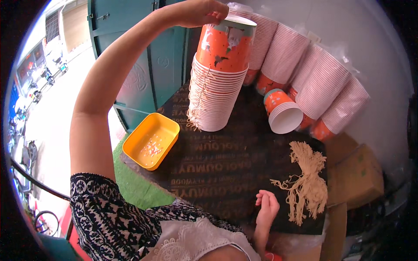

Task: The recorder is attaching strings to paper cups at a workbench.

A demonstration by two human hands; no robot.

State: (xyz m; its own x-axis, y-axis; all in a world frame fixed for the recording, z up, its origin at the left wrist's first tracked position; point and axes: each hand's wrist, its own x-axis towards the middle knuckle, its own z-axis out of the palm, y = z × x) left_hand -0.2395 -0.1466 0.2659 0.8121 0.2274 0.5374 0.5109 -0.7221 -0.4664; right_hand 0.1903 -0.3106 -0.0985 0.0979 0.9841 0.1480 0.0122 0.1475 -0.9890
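Observation:
A tall stack of paper buckets (217,93) stands upside down toward the back of the dark table. Its top bucket (225,45) is orange with a green band and Halloween-like figures; the ones below show mostly as white rims. My left hand (207,13) reaches up to the top bucket, its fingers closed at the upper edge. Thin cream strings (195,98) hang down the stack's left side. Low over the table's near side, my right hand (267,208) has curled fingers, and whatever they may hold is hidden. To its right lies a bundle of cream string (308,182).
A yellow tray (130,148) with small pale and reddish bits sits at the table's left edge. Several bagged bucket stacks (324,85) line the wall, with a short stack (283,111) lying before them. Cardboard boxes (357,174) stand right; a green metal door (135,65) is left.

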